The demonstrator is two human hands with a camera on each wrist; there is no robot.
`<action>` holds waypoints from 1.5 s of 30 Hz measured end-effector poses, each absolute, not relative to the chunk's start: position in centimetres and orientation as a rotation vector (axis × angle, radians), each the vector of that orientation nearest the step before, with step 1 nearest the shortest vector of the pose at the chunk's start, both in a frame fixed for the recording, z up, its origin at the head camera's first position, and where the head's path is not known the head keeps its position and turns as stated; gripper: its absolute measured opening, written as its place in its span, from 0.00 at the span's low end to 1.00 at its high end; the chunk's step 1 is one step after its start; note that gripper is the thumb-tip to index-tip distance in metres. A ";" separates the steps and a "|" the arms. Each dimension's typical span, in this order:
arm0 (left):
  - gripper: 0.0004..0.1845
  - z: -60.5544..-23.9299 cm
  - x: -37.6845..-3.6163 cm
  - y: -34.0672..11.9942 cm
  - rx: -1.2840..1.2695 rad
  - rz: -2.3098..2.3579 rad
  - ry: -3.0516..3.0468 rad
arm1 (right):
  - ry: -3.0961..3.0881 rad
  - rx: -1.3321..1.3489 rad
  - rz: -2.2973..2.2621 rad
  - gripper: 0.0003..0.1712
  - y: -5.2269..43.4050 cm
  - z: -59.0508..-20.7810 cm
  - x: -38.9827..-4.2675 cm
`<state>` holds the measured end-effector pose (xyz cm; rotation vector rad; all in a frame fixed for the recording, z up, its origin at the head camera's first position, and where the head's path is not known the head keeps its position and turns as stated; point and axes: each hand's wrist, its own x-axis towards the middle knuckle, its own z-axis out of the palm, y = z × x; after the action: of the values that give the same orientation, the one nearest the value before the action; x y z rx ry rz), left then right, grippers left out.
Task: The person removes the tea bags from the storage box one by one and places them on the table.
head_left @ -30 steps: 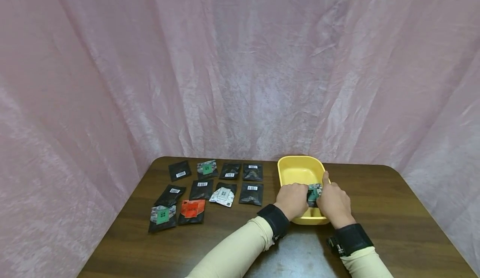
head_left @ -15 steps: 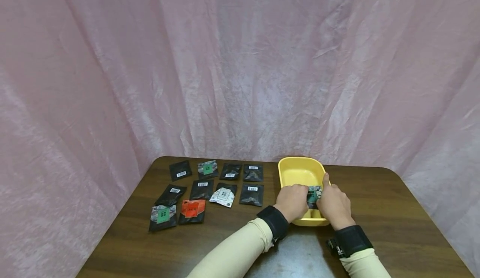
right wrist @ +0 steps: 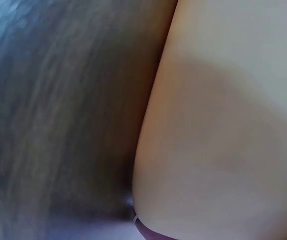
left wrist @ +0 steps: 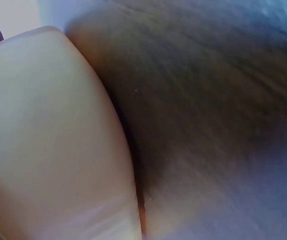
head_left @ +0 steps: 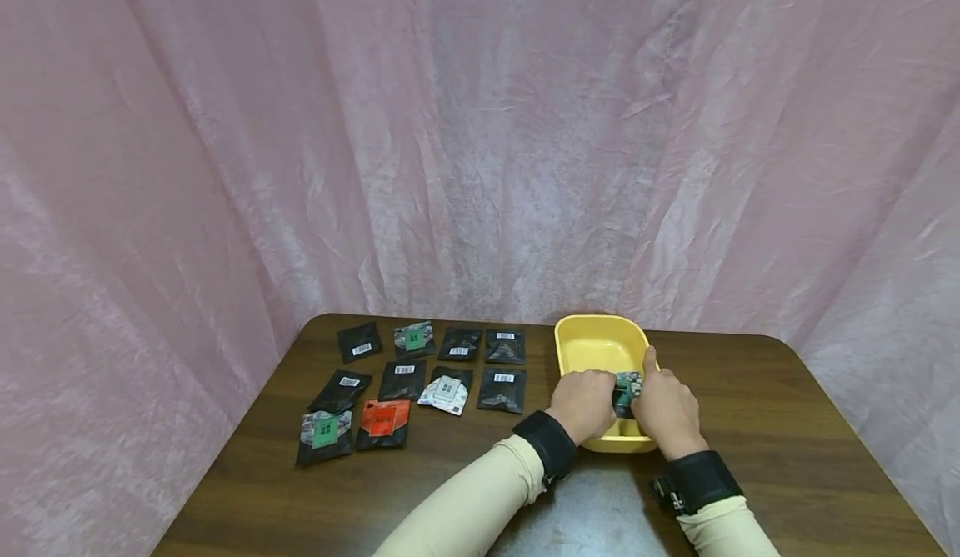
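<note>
A dark wooden counter (head_left: pixel 750 424) stood before pink drapes (head_left: pixel 480 123), with eleven small packets (head_left: pixel 405 379) laid in rows on its left half (mostly black, one orange (head_left: pixel 384 419)). Nothing blocked the yellow tub (head_left: pixel 600 344) to their right. Your left hand (head_left: pixel 583 403) and right hand (head_left: pixel 666 411) met over the tub's near end, each grip curled around a green-patterned packet (head_left: pixel 626 390) held between them. Both wrist views were blurred, showing only tub wall and counter.
</note>
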<state>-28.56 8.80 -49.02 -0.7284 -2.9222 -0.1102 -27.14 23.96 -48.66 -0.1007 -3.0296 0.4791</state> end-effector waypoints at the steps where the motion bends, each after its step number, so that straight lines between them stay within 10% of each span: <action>1: 0.07 -49.0 -28.6 8.7 -0.735 -0.122 -2.922 | -3.026 -0.097 0.480 0.54 23.9 -48.8 -27.2; 25: 0.14 -44.9 -20.2 -1.1 -0.809 -0.286 -2.320 | -3.084 -0.113 0.501 0.54 24.4 -48.5 -27.2; 45: 0.12 -47.2 -17.4 -13.9 -0.362 -0.178 -2.675 | -3.089 -0.106 0.509 0.54 24.0 -48.4 -27.2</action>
<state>-17.39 -13.94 -47.24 -0.3619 -2.6748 -0.1784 -27.22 24.01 -48.40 -0.1056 -3.0886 0.5087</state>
